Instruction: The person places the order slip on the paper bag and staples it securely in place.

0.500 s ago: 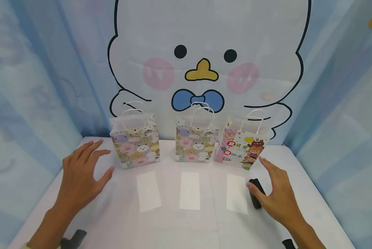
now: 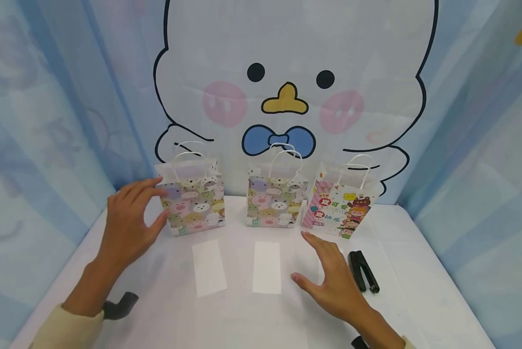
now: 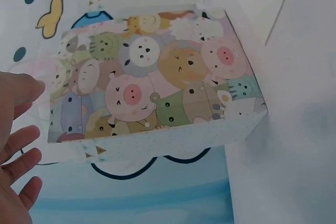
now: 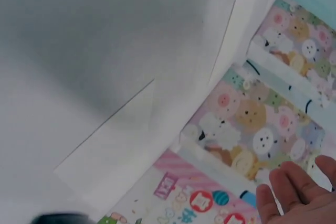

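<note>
Three small paper gift bags with white handles stand in a row. My left hand (image 2: 130,223) is beside the left animal-print bag (image 2: 195,206), its fingers spread and loosely bent. In the left wrist view, the fingertips (image 3: 32,156) are close to that bag's top edge, holding nothing. A matching bag (image 2: 274,203) stands in the middle, and a pink-and-white bag (image 2: 339,208) with cartoon figures is on the right. My right hand (image 2: 333,281) hovers in front of the right bag, thumb and fingers apart and holding nothing. It largely covers the right white card (image 4: 110,150).
Two more white cards, the left one (image 2: 209,268) and the middle one (image 2: 267,268), lie before the bags. A black stapler (image 2: 363,271) lies right of my right hand. Blue curtains (image 2: 47,121) flank the white table (image 2: 239,320), with a cartoon backdrop (image 2: 287,43) behind.
My left hand has moved forward and right, up to the left bag. My right hand has shifted left, away from the stapler and over the right card.
</note>
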A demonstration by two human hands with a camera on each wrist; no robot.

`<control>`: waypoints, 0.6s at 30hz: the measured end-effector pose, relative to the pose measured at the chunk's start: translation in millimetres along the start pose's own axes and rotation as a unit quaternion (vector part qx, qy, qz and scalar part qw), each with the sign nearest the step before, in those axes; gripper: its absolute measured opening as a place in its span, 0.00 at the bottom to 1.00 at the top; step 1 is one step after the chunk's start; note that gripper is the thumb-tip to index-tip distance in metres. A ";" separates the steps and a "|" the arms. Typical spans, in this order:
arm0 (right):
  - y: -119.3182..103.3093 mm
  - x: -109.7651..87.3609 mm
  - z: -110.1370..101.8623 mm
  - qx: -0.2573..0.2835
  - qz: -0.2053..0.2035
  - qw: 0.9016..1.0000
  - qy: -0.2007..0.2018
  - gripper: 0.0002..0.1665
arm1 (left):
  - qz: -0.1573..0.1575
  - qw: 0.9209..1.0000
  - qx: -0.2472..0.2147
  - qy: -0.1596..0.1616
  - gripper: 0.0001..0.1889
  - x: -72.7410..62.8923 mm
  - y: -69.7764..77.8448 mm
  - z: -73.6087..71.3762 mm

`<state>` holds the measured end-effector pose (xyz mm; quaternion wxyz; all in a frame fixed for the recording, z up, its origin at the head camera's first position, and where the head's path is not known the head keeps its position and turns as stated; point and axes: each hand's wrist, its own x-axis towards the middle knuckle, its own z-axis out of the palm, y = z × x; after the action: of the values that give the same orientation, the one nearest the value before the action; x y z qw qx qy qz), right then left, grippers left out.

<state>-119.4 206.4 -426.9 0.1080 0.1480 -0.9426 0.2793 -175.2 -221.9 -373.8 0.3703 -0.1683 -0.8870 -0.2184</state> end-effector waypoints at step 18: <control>-48.4 27.7 54.9 0.080 -0.055 0.992 -0.083 0.53 | -0.022 1.000 -0.010 -0.017 0.19 19.0 -2.8 17.3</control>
<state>-135.5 131.0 -440.1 0.0326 0.2300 -0.9135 0.3341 -199.3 -212.8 -371.6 0.3483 -0.1559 -0.8946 -0.2324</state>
